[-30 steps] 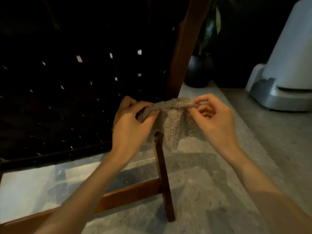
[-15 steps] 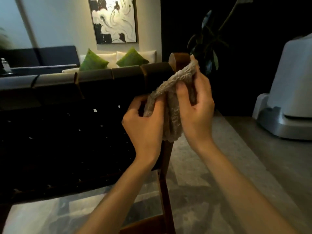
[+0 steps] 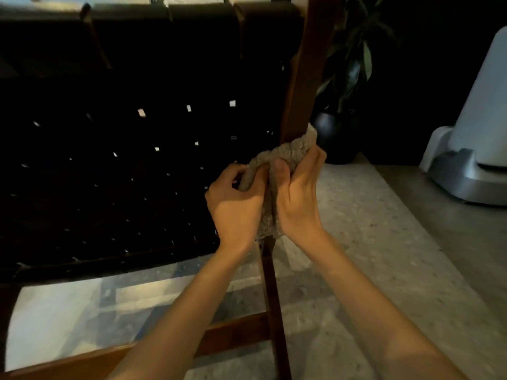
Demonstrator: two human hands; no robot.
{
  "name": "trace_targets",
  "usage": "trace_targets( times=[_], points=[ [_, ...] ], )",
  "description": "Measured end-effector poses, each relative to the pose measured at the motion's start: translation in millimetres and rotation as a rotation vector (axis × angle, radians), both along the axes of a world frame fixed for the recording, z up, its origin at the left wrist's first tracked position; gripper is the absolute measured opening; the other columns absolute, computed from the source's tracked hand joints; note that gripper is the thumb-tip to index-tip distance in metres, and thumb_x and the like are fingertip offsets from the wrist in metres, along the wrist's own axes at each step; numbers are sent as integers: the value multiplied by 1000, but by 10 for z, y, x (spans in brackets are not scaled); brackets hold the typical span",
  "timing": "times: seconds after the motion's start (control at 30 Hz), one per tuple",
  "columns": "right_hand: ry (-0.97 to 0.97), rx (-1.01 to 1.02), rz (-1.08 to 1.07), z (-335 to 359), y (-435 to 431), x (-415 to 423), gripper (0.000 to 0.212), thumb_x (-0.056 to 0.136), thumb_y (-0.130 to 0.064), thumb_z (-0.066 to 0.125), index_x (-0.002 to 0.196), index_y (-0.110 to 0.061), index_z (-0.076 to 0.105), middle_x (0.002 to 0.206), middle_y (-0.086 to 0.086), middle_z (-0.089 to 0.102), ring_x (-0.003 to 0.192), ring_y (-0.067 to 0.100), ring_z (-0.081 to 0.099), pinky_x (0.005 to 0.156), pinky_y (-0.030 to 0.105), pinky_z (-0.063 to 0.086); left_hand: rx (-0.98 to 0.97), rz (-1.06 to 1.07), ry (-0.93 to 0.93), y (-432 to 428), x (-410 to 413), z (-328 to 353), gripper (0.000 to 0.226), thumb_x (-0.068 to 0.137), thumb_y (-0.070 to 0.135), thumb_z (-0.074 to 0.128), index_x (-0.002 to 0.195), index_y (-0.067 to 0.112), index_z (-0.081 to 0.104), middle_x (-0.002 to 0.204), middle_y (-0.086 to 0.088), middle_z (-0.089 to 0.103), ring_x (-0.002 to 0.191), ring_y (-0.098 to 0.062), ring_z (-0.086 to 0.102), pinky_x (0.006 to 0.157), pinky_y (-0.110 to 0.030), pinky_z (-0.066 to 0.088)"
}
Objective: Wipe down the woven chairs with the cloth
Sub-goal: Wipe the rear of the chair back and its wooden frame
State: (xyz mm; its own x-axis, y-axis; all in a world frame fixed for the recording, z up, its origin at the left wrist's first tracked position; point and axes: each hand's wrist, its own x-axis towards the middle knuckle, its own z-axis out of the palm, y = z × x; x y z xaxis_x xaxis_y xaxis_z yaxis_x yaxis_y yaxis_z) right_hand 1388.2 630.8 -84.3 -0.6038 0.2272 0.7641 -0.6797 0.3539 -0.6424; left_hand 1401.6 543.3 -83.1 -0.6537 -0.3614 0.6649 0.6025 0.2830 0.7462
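A dark woven chair back (image 3: 137, 160) fills the left and middle of the head view, framed by a brown wooden post (image 3: 304, 72) on its right side. A grey-beige fluffy cloth (image 3: 288, 152) is wrapped around that post about halfway down. My right hand (image 3: 297, 196) grips the cloth against the post from the right. My left hand (image 3: 236, 207) pinches the cloth's left end beside the woven panel. The post's lower part and a wooden crossbar (image 3: 233, 335) show below my forearms.
A dark round pot with a leafy plant (image 3: 340, 133) stands on the floor just behind the post. A white and grey appliance (image 3: 472, 149) sits at the right edge. Pale stone floor (image 3: 384, 242) spreads to the right of the chair.
Both hands have slid the cloth down the post from its top to about mid-height. The view has tilted downward, so the room beyond the chair is out of sight.
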Motion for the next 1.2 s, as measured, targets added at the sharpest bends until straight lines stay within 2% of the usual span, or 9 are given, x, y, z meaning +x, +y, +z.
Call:
trace_targets(
  times=[0.17,0.43,0.57,0.67,0.77,0.87,0.97,1.03,1.2],
  points=[
    [-175,6,40,-680,-15,-75,59,94,-26,44,145,-3,22,137,21,28,128,20,34,108,34,33,-101,118,-196,-22,-133,-656,15,83,24,68,71,19,60,60,18,51,56,6,53,51,-9,35],
    [-417,116,69,-1520,47,-181,34,97,-11,49,124,7,41,112,15,42,103,28,46,91,49,43,-224,167,-480,-88,-222,-1548,40,85,37,65,53,15,58,47,6,52,44,-6,48,46,-19,32],
    [-557,179,-20,-1964,145,-115,31,96,-13,51,127,-7,48,116,11,52,108,25,51,94,41,44,-279,121,-489,-265,-96,-1982,24,88,30,65,78,8,71,79,-10,68,79,-26,64,78,-26,44],
    [-648,111,-97,-2111,143,-138,25,95,-15,54,119,-8,53,113,10,57,104,24,56,90,44,48,-150,119,-740,-342,-186,-2081,41,86,50,60,101,14,71,113,-12,63,110,-29,55,93,-29,39],
    [-581,-47,-92,-2069,77,-227,14,94,-11,57,108,-9,55,103,11,60,95,23,60,83,47,51,-245,191,-835,-271,-393,-2034,45,90,55,49,97,16,71,105,-9,67,94,-23,59,79,-30,42],
    [-494,-84,1,-2075,-15,-282,24,95,-3,51,117,-8,55,108,6,60,100,18,60,89,35,51,13,117,-854,-124,-543,-1981,31,89,39,60,108,14,64,103,1,65,85,-11,55,66,-16,40],
    [-509,-141,156,-2136,-50,-276,29,100,-6,41,117,-23,57,104,0,64,96,6,63,80,20,50,241,-32,-789,-20,-575,-2041,25,86,26,68,101,17,51,95,4,59,85,-9,55,70,-15,44],
    [-541,-151,203,-2186,-17,-303,31,102,-9,38,110,-35,53,98,-5,64,88,-2,63,74,14,48,198,-104,-698,21,-533,-2112,19,88,22,66,102,18,53,91,10,58,85,-4,57,70,-9,46],
    [-647,-112,166,-2323,34,-359,19,103,-16,36,111,-17,53,95,2,63,87,12,62,76,24,50,-1,-190,-563,88,-447,-2281,25,94,16,56,118,10,62,94,7,65,87,-1,62,78,-12,48]
  ],
)
